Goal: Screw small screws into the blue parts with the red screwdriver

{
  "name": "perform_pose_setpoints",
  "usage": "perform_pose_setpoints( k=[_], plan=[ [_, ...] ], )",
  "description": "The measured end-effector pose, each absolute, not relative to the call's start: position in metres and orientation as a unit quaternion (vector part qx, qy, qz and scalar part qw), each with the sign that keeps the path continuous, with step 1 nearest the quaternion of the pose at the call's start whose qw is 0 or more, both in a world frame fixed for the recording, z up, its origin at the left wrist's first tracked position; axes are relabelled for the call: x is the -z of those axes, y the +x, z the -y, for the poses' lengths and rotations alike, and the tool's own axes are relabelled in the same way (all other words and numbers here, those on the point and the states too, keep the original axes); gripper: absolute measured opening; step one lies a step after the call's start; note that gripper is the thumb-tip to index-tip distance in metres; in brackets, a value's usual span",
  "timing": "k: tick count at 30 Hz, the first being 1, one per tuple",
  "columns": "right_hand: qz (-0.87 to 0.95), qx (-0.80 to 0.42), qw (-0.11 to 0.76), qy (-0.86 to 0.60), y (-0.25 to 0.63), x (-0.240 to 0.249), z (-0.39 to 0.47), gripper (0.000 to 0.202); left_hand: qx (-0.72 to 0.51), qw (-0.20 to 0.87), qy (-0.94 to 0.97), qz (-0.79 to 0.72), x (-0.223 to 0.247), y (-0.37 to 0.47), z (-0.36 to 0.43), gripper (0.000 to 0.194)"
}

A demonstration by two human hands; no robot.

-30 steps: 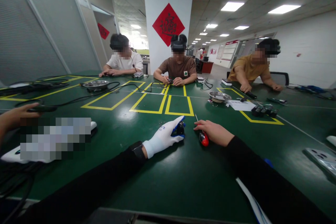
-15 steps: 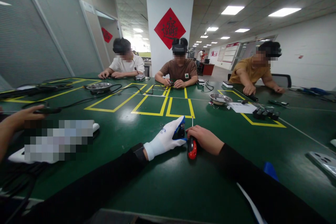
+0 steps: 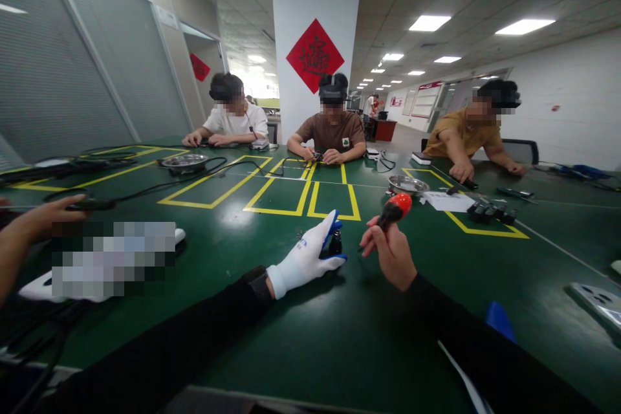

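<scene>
My left hand (image 3: 305, 257), in a white glove with blue-coated fingertips, rests low over the table around a small black part (image 3: 334, 242). Its thumb and fingers curve about the part, whose exact kind I cannot make out. To the right, my bare right hand (image 3: 395, 255) is raised off the table and closed on a screwdriver (image 3: 396, 208) with a red and black handle. The handle's red end points up, and the shaft is mostly hidden or blurred by the fingers. A gap separates the screwdriver from the black part.
Yellow tape outlines mark the green table (image 3: 233, 336). Metal bowls (image 3: 407, 185) stand farther back, near a paper sheet (image 3: 446, 201) and several black parts (image 3: 492, 212). A phone (image 3: 599, 303) lies at right. Another person's hand (image 3: 48, 220) is at left; three people sit opposite.
My right hand has lifted the screwdriver off the table and turned it, so the handle now points up where the shaft pointed away before. The left hand keeps nearly the same place around the black part.
</scene>
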State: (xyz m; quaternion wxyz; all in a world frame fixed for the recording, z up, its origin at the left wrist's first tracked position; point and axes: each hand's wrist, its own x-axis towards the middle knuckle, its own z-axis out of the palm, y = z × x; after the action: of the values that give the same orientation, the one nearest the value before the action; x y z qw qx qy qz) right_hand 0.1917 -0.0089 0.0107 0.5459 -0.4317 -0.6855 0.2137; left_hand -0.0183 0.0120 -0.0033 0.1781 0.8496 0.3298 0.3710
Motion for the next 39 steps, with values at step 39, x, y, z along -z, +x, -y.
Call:
perform_pose_setpoints(
  k=[39],
  plan=[
    [0.585, -0.227, 0.657, -0.418, 0.185, -0.011, 0.002, 0.028, -0.412, 0.234, 0.805, -0.357, 0.007, 0.001, -0.008, 0.08]
  ],
)
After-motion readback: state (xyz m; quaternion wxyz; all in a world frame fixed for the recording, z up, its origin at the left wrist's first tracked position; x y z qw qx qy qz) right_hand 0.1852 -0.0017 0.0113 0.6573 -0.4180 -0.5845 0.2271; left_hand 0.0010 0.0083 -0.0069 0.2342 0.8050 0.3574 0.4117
